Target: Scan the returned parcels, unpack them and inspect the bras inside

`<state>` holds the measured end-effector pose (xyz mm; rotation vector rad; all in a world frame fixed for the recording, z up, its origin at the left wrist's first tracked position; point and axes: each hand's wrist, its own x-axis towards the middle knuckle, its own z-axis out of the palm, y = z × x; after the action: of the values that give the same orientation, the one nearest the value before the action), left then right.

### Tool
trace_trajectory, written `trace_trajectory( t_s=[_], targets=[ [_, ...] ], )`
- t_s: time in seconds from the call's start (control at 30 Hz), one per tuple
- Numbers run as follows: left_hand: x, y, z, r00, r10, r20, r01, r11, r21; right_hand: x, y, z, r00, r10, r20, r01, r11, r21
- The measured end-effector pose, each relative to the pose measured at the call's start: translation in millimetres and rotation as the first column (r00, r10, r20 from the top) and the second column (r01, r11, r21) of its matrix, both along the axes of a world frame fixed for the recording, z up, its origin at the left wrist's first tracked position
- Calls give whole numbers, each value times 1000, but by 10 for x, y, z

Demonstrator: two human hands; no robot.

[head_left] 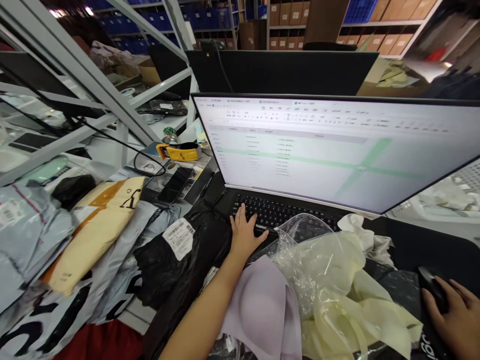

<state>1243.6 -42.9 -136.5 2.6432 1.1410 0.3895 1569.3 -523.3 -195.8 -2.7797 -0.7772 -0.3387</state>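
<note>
My left hand (244, 231) rests on the left end of a black keyboard (277, 212), fingers spread over the keys. At the right edge, my right hand (455, 312) curls around a black computer mouse (433, 287) on a dark mouse pad (420, 245). Behind the keyboard stands a monitor (300, 150) showing a spreadsheet with a green highlighted cross. A lilac bra-cup-shaped garment (258, 305) lies beside my left forearm. Crumpled clear plastic bags (326, 265) and pale yellow wrapping (356, 310) cover the keyboard's front right part.
Parcels lie heaped at left: a black one with a label (179, 239), a yellow one (97, 230) and grey bags (30, 235). A yellow tape dispenser (180, 151) and a phone (175, 184) sit near the monitor. A metal frame (93, 70) crosses the upper left.
</note>
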Motion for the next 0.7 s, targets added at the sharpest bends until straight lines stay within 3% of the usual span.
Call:
trace_trajectory(
  t_s=[0.17,0.7],
  targets=[
    [19,25,-72,1000,-5,4,5,998,65,-113,115,161,1000,-6,-15,6,1000,4],
    [18,16,-113,1000,-5,3,5,995,98,-133,110,189,1000,21,-20,-22,1000,-22]
  ],
)
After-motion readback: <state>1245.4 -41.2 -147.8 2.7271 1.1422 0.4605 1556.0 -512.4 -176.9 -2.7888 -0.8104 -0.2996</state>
